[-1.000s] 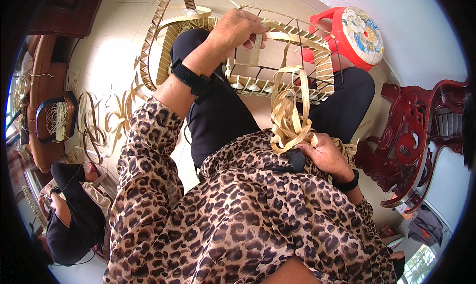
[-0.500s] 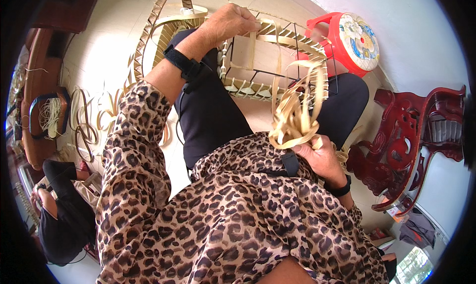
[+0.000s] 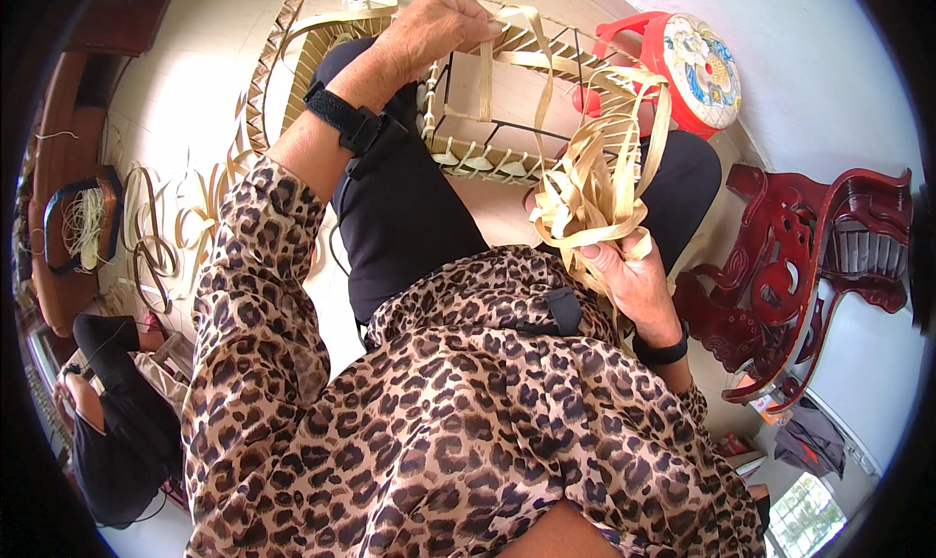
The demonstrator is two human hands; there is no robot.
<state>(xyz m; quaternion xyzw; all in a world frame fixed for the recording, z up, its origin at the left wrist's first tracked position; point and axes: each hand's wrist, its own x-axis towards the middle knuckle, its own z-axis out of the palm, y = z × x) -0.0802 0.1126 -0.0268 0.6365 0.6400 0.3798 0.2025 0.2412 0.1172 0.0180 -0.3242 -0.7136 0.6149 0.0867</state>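
Note:
Between my knees rests an open rectangular basket frame (image 3: 487, 160) of black wire, its sides laced with pale strips. At the frame's far left rim, my left hand (image 3: 439, 34) is closed, pinching a flat tan weaving strip (image 3: 486, 80) that hangs down inside. My right hand (image 3: 639, 280), lower and to the right by my lap, grips a loose looped bundle of the same strips (image 3: 590, 192). From this bundle a length runs up over the frame's right end. Just what the left fingertips press is partly hidden.
A basket with a tall brown handle (image 3: 261, 90) stands beyond my left knee. Strip coils (image 3: 146, 236) lie on the floor at left. A red stool (image 3: 697, 71) is at far right, a carved dark wooden chair (image 3: 780, 275) at right. Another person (image 3: 122, 451) sits at lower left.
My right hand has risen slightly with the strip bundle, whose loops are spread wider and nearer the frame. My left hand has shifted a little left and up, still pinching at the rim.

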